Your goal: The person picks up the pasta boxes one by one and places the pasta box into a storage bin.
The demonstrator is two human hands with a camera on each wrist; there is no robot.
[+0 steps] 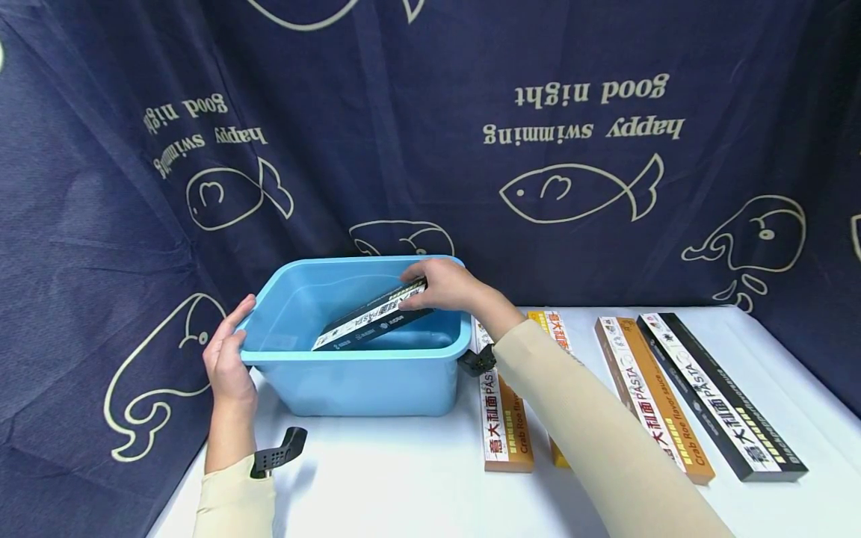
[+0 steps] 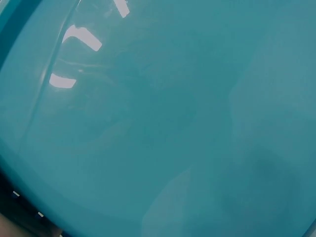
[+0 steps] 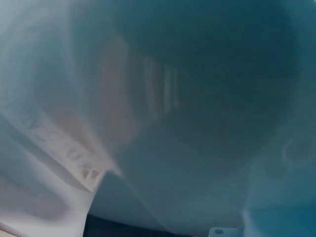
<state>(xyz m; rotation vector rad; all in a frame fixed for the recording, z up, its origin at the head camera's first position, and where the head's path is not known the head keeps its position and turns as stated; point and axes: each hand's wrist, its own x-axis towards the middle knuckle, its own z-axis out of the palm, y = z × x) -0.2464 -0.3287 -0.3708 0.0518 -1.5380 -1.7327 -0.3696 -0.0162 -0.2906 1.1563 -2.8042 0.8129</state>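
Observation:
A light blue plastic bin [image 1: 350,385] stands on the white table. My left hand [image 1: 229,359] holds its left rim, fingers and thumb at the edge. Over the right end of the bin, my right hand [image 1: 444,285] grips the upper end of a black pasta box [image 1: 370,321] with a white label. The box slants inside the bin, its lower end toward the front left. Smooth blue bin wall [image 2: 158,108] fills the left wrist view. In the right wrist view the blurred bin side [image 3: 207,148] takes up most of the picture, and the held box cannot be made out.
Right of the bin lie a brown pasta box [image 1: 507,433], a yellow one [image 1: 558,452] partly under my right forearm, another brown box [image 1: 652,396] and a black one [image 1: 723,396]. A dark blue curtain [image 1: 430,149] with fish drawings hangs behind the white table [image 1: 377,478].

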